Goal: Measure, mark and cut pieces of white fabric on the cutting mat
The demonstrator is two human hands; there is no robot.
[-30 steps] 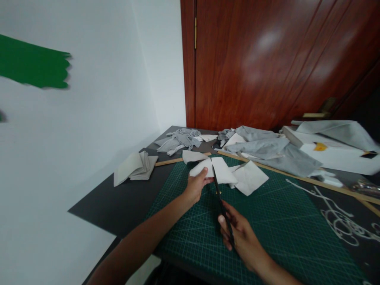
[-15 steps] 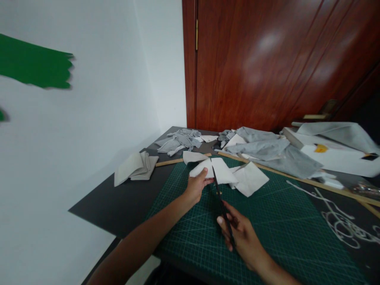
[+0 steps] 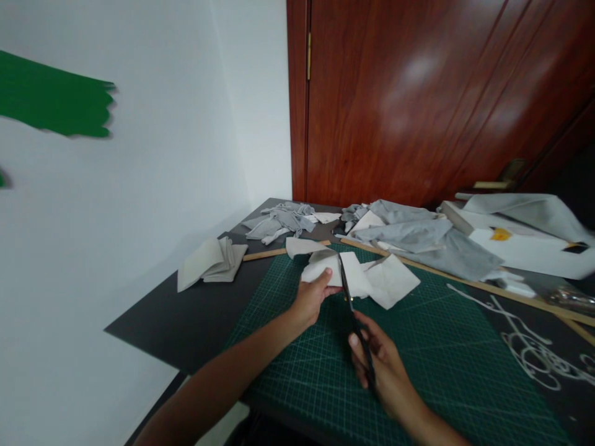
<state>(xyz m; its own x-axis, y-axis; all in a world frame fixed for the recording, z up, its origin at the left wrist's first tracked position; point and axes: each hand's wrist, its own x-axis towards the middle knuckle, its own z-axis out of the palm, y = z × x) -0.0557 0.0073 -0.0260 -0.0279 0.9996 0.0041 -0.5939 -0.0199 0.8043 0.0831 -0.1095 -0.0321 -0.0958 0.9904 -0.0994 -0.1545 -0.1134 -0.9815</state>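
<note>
My left hand (image 3: 312, 300) pinches a piece of white fabric (image 3: 320, 266) over the middle of the green cutting mat (image 3: 418, 359), thumb on top. In my right hand (image 3: 379, 359) is a pair of black scissors (image 3: 352, 313), my fingers wrapped round the handles. The blades point away from me and lie against the fabric, just right of my left fingertips. Part of the fabric curls up at the far left, and a flap hangs right of the blades. Another off-white fabric piece (image 3: 393, 282) rests on the mat beyond and to the right.
A folded off-white fabric stack (image 3: 214, 260) sits on the dark table at left. Grey scraps (image 3: 283, 220) lie at the back. Grey cloth (image 3: 432, 238) and a white box (image 3: 525, 248) stand back right, behind a wooden strip (image 3: 465, 280). Tangled white cord (image 3: 534, 359) lies at right.
Both hands have shifted slightly right, carrying the fabric and scissors along. The blades now stand further right, and the flap beside them looks narrower.
</note>
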